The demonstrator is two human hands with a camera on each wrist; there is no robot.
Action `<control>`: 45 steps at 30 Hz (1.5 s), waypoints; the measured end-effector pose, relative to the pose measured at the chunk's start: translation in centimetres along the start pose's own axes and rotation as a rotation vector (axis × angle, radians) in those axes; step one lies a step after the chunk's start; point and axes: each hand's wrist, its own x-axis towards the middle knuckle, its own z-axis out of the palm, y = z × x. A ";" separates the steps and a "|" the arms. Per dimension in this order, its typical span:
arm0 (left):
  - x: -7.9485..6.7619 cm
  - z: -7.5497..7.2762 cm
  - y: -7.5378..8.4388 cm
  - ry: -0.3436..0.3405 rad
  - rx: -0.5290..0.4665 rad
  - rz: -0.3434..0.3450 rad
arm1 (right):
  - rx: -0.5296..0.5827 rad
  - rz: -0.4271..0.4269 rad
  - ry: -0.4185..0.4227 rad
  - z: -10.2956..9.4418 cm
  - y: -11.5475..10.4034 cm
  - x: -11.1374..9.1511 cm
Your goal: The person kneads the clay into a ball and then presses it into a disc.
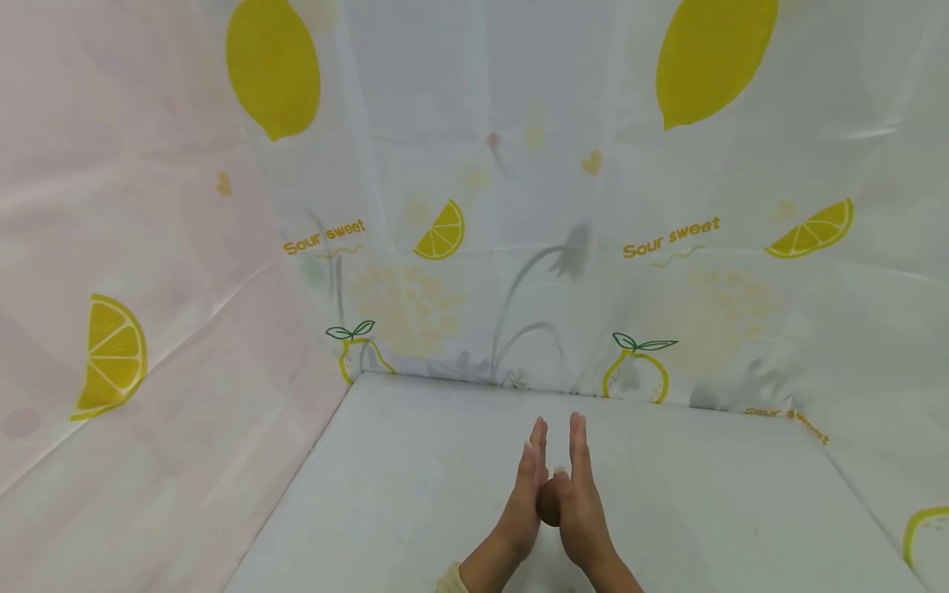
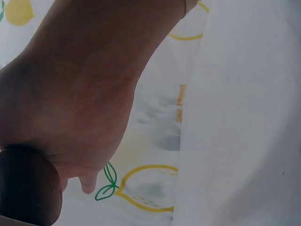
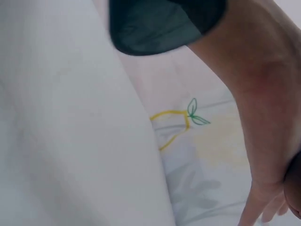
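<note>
A brown, rounded, ball-like object [image 1: 549, 502] sits between the two palms, above the white tabletop. My left hand [image 1: 523, 504] touches it from the left, its fingers straight and pointing away from me. From the right, my right hand [image 1: 583, 512] presses against it with straight fingers too. The fingertips of the two hands stand apart. In the left wrist view the dark round object [image 2: 29, 186] shows large at the lower left, against a palm. Only its edge [image 3: 294, 188] appears at the right side of the right wrist view. What the object is made of cannot be told.
The white tabletop [image 1: 415, 461] spreads around the hands. Cloth with printed lemons [image 1: 474, 313] hangs along the back, and pinkish cloth [image 1: 185, 371] stands at the left. A dark rounded item [image 3: 160, 28] shows at the top of the right wrist view.
</note>
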 end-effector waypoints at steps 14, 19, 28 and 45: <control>1.0 -0.7 0.1 0.108 0.061 0.060 | -0.149 -0.408 0.053 1.6 -0.6 -1.8; 1.1 -0.7 -0.1 0.067 0.033 0.021 | -0.174 -0.450 0.074 1.8 -1.7 -1.9; 0.5 0.1 -1.1 -0.010 0.074 -0.067 | -0.046 -0.269 0.058 0.4 -2.5 -0.6; -0.2 -0.3 0.3 -0.056 0.086 0.081 | 0.146 0.001 -0.019 -0.4 0.9 0.4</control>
